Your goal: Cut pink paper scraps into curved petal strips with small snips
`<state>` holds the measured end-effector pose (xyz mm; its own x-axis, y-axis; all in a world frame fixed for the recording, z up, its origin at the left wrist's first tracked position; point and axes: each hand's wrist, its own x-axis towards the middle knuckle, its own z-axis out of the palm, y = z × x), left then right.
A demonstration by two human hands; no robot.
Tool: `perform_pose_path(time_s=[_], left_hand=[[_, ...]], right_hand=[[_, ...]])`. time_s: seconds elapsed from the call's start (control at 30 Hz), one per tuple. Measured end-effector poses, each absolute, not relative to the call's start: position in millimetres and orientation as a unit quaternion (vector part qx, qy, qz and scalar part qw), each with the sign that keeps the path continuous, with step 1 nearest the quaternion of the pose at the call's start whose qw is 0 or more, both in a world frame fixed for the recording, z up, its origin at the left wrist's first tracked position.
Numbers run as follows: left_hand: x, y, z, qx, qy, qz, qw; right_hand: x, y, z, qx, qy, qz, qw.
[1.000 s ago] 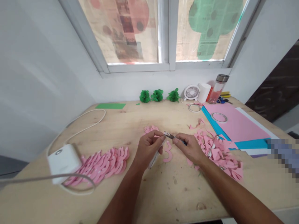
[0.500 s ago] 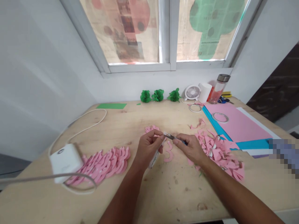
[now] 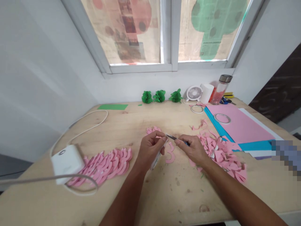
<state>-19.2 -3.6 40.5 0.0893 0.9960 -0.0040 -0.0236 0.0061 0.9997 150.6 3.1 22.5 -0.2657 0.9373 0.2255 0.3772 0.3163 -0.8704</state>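
Note:
My left hand (image 3: 151, 149) is closed round a narrow whitish strip or roll (image 3: 155, 161) that sticks out below the palm; its thumb and forefinger pinch at the top. Held in my right hand (image 3: 191, 147) is a dark metal tool (image 3: 171, 137) with a blue part, its tip touching the left fingertips. A wavy pink paper piece (image 3: 170, 153) lies on the table between the hands. Small pink pieces (image 3: 153, 129) lie just behind my left hand. To the left is a spread pile of pink curved cutouts (image 3: 105, 166), to the right a heap of pink scraps (image 3: 223, 153).
A white box (image 3: 67, 163) with a cable stands at the left. Green paper shapes (image 3: 159, 96), a small fan (image 3: 194, 93) and a bottle (image 3: 221, 89) line the back. Pink sheets (image 3: 242, 125) over blue ones lie right, with a ring (image 3: 222, 118) on top.
The tool's tip has changed slightly at the left fingertips, its blades looking narrower than before. Both hands have otherwise stayed nearly in place.

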Motion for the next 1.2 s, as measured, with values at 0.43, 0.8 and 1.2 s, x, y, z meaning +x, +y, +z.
perform_pose_path(time_s=[0.43, 0.8, 1.2], left_hand=[[-20.5, -2.6, 38.7, 0.522, 0.474, 0.479, 0.522], [-19.9, -3.3, 41.5, 0.529, 0.476, 0.463, 0.528], [-20.2, -2.5, 38.9, 0.504, 0.48, 0.483, 0.531]], right_hand=[[150.0, 3.4, 20.0, -0.473, -0.712, 0.336, 0.396], [147.8, -0.5, 22.6, -0.507, -0.709, 0.263, 0.414], [150.7, 0.1, 21.2, -0.527, -0.736, 0.151, 0.397]])
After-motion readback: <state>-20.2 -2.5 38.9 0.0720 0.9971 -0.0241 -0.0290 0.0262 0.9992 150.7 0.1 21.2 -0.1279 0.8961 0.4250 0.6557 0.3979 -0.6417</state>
